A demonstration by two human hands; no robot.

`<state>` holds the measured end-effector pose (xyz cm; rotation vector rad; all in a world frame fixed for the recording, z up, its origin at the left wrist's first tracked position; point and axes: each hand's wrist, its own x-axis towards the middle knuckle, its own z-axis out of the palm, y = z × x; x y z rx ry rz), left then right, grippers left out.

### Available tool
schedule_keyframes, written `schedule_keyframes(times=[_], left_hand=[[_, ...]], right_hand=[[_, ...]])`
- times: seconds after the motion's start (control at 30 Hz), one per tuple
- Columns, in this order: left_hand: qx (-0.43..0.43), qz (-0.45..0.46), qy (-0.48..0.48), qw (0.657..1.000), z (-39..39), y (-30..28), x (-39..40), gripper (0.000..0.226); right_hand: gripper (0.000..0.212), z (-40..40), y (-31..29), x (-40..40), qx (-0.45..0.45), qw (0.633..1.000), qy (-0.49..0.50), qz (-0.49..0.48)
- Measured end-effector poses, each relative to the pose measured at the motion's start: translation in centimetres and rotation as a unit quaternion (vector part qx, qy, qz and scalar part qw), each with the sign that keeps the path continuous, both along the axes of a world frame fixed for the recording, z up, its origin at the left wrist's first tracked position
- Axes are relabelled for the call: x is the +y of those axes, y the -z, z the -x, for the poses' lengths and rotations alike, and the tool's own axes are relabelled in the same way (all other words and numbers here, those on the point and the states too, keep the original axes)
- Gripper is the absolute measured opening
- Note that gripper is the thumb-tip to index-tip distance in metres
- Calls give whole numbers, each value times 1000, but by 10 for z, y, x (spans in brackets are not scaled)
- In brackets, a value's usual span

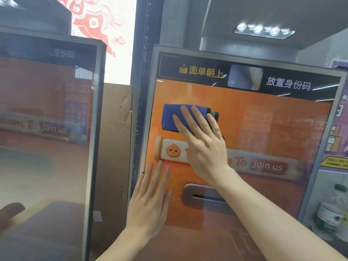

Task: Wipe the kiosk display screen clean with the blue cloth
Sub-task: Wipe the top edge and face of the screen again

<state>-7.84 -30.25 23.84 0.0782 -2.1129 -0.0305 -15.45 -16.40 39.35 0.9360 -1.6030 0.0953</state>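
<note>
right hand [205, 147] covers half the blue cloth [174, 117] on screen [263, 132].

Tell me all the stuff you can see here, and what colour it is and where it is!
screen: one, orange with a black top strip, on the right, facing the person
cloth: one, blue, folded, flat on the upper left of that screen
slot: one, grey, low on that screen
second screen: one, orange and blurry, on the left
cardboard: one sheet, brown, standing between the two screens
paper cutting: one, red, on the bright window at the top
bottles: at least one, clear plastic, far right edge
left hand: one, flat on the screen's lower left edge
right hand: one, fingers straight, pressing the cloth on the screen
</note>
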Motion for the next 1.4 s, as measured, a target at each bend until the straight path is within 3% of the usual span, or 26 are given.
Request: schedule_keyframes(times=[0.17,0.33,0.53,0.73,0.9,1.1,1.23,1.4], left_hand=[[4,1,-4,1000,2,1,-2,63],[12,13,-5,1000,4,2,-3,66],[14,10,-8,1000,4,2,-1,64],[-2,-7,-7,1000,2,0,3,64],[5,-36,-2,999,5,2,9,65],[10,-61,2,998,5,4,13,65],[1,-58,-6,998,4,2,13,63],[-16,-37,-11,999,1,2,10,62]], right_hand=[[60,4,46,11,12,999,-7,-52],[63,14,57,40,45,993,21,-104],[69,21,16,62,51,997,51,-8],[74,15,11,55,-23,993,46,104],[58,13,61,43,-17,998,33,59],[57,14,106,50,-15,1000,6,5],[57,26,92,67,20,1000,11,-13],[48,37,48,84,56,997,31,39]])
